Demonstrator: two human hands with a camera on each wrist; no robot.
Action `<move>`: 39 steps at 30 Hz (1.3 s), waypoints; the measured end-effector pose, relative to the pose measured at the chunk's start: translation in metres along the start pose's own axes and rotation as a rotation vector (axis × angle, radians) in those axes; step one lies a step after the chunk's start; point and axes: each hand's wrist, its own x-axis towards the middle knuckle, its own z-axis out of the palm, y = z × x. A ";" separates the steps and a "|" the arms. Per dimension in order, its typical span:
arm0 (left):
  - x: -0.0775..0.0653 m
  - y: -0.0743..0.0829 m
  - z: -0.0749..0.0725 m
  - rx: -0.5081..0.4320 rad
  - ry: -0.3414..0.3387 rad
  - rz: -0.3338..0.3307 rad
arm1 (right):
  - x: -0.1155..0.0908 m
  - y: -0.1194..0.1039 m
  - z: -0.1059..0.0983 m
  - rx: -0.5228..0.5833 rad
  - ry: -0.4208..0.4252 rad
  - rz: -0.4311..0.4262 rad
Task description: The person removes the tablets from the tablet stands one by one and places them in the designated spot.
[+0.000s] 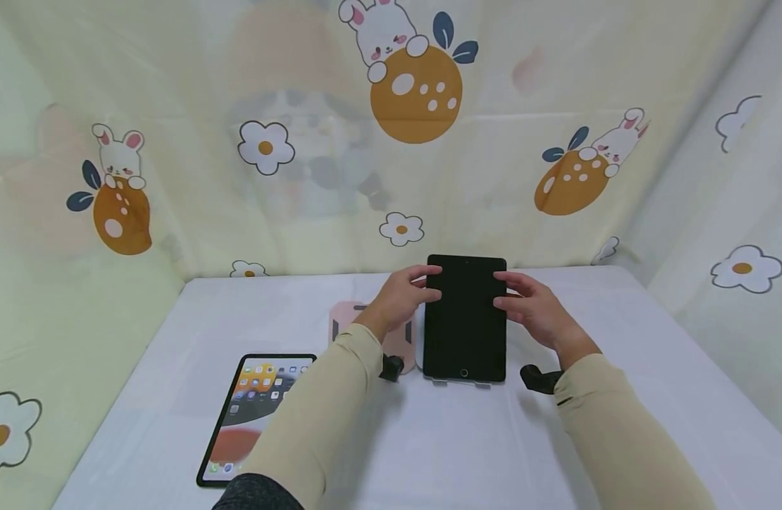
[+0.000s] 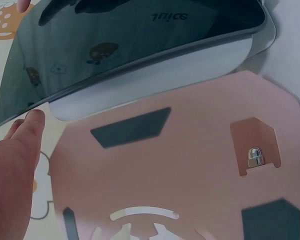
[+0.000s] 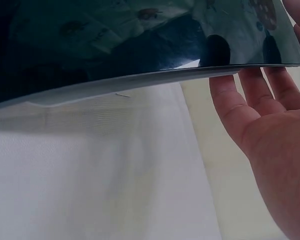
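Observation:
A black tablet (image 1: 465, 319) with a dark screen leans upright on a pale stand (image 1: 439, 383), whose lower lips show under its bottom edge. My left hand (image 1: 399, 297) holds the tablet's upper left edge between fingers and thumb. At the upper right edge my right hand (image 1: 536, 310) holds it likewise; in the right wrist view several fingers (image 3: 260, 92) reach behind the glass. The left wrist view shows a white panel (image 2: 155, 75) of the stand behind the tablet. Beside it is a pink plate (image 2: 190, 165) with dark pads and cut-outs, partly hidden by my left arm in the head view.
A second tablet (image 1: 251, 418) with a lit home screen lies at the left front of the white table (image 1: 455, 453), partly covered by my left sleeve. A patterned curtain (image 1: 327, 177) hangs behind the table. Black wrist devices (image 1: 541, 380) sit below both hands.

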 end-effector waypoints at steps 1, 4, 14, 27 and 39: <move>0.001 0.000 0.000 -0.002 0.001 -0.002 | 0.001 0.000 0.000 0.012 0.002 -0.001; 0.003 -0.001 0.000 -0.004 -0.002 0.002 | 0.003 0.002 0.001 0.031 0.006 -0.002; 0.010 -0.006 0.005 0.035 0.002 0.038 | 0.007 0.007 0.005 0.029 0.005 0.021; 0.010 -0.006 0.005 0.021 0.002 -0.010 | 0.006 0.002 0.010 0.016 0.009 0.025; 0.008 0.005 0.007 0.022 0.008 0.031 | 0.003 -0.012 0.007 -0.065 0.051 -0.038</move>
